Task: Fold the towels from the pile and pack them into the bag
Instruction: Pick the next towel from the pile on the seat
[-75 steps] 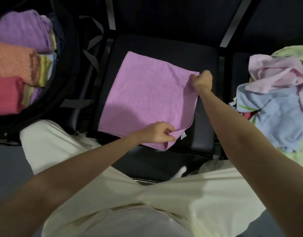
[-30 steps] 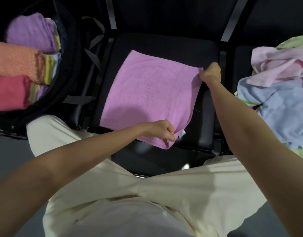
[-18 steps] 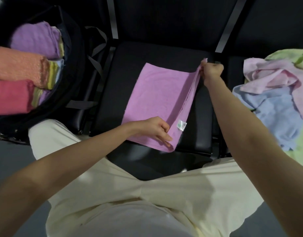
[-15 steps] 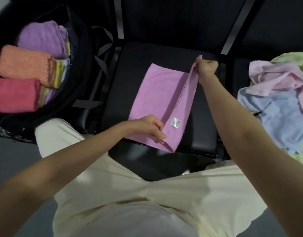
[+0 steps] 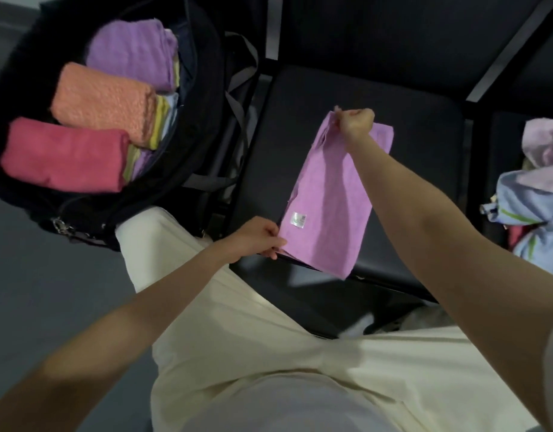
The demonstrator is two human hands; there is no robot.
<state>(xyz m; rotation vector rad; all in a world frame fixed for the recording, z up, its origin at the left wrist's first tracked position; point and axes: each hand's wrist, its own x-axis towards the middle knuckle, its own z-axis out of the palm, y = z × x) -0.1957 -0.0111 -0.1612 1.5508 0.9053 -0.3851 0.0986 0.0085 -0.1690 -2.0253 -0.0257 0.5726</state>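
While pinching opposite corners, both hands (image 5: 356, 123) outstretched, purple towel (image 5: 328, 201) folded

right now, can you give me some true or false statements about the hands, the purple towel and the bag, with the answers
1. Both hands hold the purple towel. True: the left hand pinches its near corner and the right hand grips its far end.
2. The towel lies spread out in a single flat layer. False: it is doubled over into a narrow strip on the black seat.
3. The bag is empty. False: folded purple, orange and red towels sit in it.
4. A small white label shows on the towel. True.
5. Unfolded towels lie to the right. True.
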